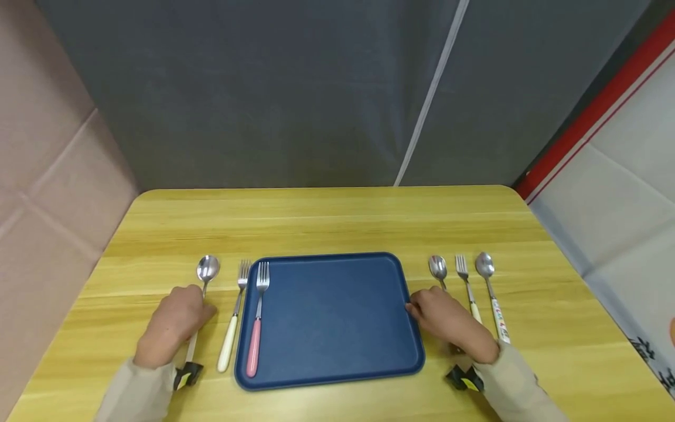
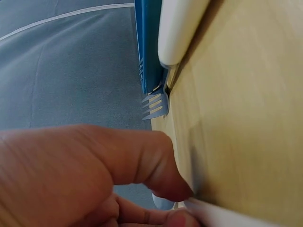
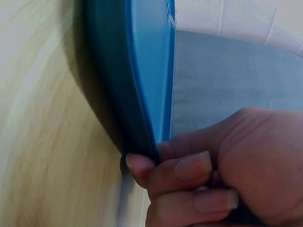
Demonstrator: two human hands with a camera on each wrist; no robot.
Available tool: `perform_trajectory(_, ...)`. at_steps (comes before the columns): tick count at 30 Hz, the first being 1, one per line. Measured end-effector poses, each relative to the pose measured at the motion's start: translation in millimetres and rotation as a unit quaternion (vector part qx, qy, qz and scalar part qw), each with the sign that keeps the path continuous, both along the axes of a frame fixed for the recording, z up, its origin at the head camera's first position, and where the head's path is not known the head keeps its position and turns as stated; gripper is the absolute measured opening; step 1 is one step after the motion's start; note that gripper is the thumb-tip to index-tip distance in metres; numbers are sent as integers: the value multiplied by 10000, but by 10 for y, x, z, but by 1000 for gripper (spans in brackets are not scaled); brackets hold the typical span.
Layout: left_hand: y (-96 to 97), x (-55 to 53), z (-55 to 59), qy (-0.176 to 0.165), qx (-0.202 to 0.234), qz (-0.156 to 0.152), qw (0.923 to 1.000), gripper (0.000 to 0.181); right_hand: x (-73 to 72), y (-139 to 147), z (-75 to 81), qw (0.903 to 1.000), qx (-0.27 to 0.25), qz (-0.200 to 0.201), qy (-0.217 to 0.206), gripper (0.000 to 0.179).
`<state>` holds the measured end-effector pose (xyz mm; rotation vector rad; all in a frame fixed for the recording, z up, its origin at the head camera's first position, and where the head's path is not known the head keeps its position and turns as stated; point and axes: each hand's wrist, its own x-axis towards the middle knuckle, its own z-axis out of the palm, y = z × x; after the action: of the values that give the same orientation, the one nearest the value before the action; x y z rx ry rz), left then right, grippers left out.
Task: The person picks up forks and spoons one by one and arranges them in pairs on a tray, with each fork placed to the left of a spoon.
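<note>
A blue rectangular tray (image 1: 337, 322) lies mid-table, with a pink-handled fork (image 1: 254, 346) along its left side. My right hand (image 1: 435, 313) pinches the tray's right rim; in the right wrist view the thumb is over the rim (image 3: 142, 101) and a fingertip under it. At the left, my left hand (image 1: 176, 319) holds a white-handled spoon (image 1: 208, 268) by its handle, thumb and fingers meeting at it in the left wrist view. The hand hides the middle of that spoon. Between this hand and the tray lies a cream-handled fork (image 1: 228, 343).
Right of the tray lie a spoon (image 1: 437, 266) partly behind my right hand, a cream-handled fork (image 1: 462, 266) and a spoon with a patterned handle (image 1: 485, 265). The wooden table (image 1: 316, 220) ends at a dark grey curtain (image 1: 263, 105). Pale padded panels (image 1: 42, 146) flank the left.
</note>
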<state>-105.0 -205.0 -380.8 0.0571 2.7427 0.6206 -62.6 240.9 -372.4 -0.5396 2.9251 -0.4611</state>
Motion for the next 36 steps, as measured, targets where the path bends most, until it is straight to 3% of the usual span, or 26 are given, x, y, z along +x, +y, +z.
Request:
perform_trajectory(11, 13, -52, -30, 99, 62, -5, 9999, 27, -13, 3, 7, 10000, 52, -55, -26, 37)
perform_trajectory(21, -43, -111, 73, 171, 70, -165, 9997, 33, -12, -19, 12, 9999, 78, -126, -65, 38)
perform_trajectory(30, -8, -76, 172, 328, 50, -112, 9994, 18, -2, -27, 9, 9999, 34, -92, -41, 40)
perform_trajectory(36, 138, -36, 248, 752, 119, -66, 9971, 13, -2, -20, 4, 9999, 83, -110, -31, 40)
